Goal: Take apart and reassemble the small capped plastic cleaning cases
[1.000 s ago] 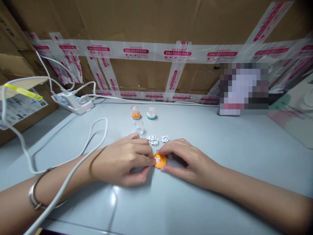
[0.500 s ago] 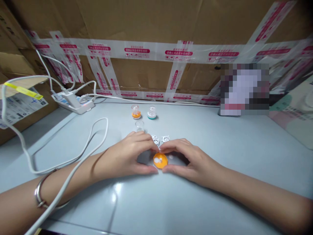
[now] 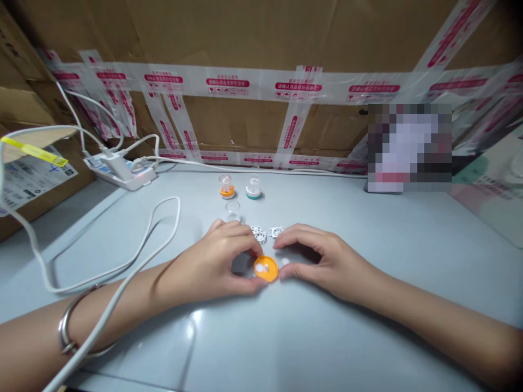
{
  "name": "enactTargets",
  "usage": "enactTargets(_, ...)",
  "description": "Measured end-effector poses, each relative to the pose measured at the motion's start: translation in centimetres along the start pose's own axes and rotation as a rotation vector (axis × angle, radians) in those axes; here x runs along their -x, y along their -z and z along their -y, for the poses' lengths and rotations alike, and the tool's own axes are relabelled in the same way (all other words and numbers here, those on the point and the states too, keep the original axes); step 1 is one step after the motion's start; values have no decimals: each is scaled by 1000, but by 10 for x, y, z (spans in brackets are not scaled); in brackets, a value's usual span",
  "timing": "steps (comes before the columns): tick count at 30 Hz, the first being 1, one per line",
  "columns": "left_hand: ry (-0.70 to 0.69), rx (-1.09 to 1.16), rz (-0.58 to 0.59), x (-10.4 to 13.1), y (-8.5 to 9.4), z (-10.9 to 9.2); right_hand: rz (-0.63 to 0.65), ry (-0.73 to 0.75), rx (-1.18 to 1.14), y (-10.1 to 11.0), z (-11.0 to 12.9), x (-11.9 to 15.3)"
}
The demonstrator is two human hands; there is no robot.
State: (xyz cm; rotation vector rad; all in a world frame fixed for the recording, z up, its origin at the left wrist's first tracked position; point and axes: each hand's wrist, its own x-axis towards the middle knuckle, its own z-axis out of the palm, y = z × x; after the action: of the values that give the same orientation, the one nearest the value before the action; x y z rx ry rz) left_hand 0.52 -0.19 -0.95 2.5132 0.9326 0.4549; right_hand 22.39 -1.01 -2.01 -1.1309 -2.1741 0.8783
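A shallow round orange plastic piece, with small white gear-like parts on its left side, is at table height between my hands. My left hand grips its left edge, thumb at the near side and fingers at the far side. Just to the right, my right hand holds nothing, thumb and fingers apart, slightly off the rim. A small whitish disc lies between its thumb and fingers. Beyond the hands are white spoked plastic parts and another white spoked part.
Farther back stand a clear cup, a clear-topped orange-based container and a green-based one. A white cable loops over my left forearm from a power strip. A pixelated upright object leans against cardboard.
My right hand has let go of the orange piece, and its fingers have moved slightly right, away from the rim. My left hand still grips the piece, which has shifted slightly left.
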Motion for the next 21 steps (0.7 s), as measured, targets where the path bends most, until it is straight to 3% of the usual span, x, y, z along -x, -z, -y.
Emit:
enactTargets(13,64,20,8,-1,-2,-3,22,-31,57,6,4,1)
enactTargets(21,94,46,22,0,-1,-3,2,-21,-12,-9,5,4)
